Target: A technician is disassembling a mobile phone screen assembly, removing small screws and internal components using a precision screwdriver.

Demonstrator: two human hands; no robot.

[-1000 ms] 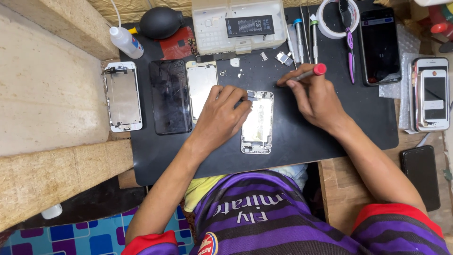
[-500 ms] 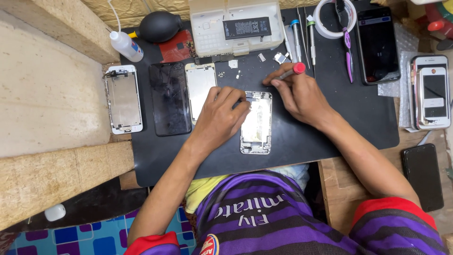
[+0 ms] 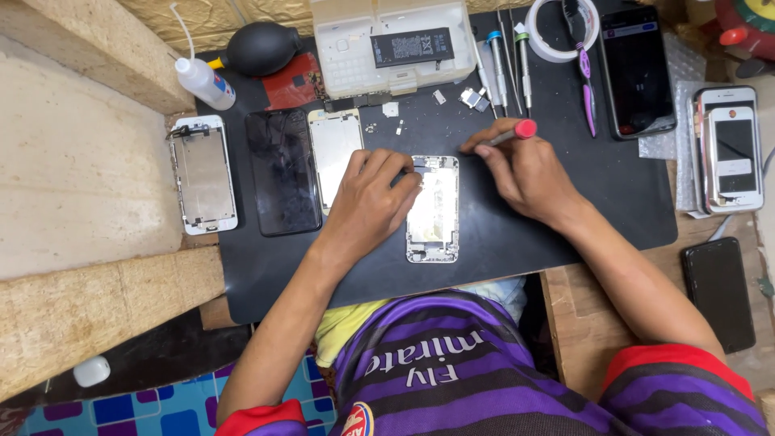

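An opened phone body (image 3: 433,216) lies on the black work mat (image 3: 517,242), its shiny inside facing up. My left hand (image 3: 370,202) rests on the phone's upper left edge with the fingers curled over it, steadying it. My right hand (image 3: 525,173) is shut on a thin screwdriver with a red cap (image 3: 517,132); it hovers just right of the phone's top corner, and the tip is hidden by my fingers. Small screws and loose parts (image 3: 391,113) lie on the mat above the phone.
Left of my hand lie a metal plate (image 3: 333,153), a dark screen panel (image 3: 281,171) and a white display frame (image 3: 203,173). At the back stand a clear parts box (image 3: 391,48), an air blower (image 3: 258,48), a squeeze bottle (image 3: 203,81), spare screwdrivers (image 3: 508,64) and a tape roll (image 3: 557,28). More phones (image 3: 638,69) lie at right.
My right hand with the screwdriver has shifted left, toward the phone's top corner. My left hand stays on the phone.
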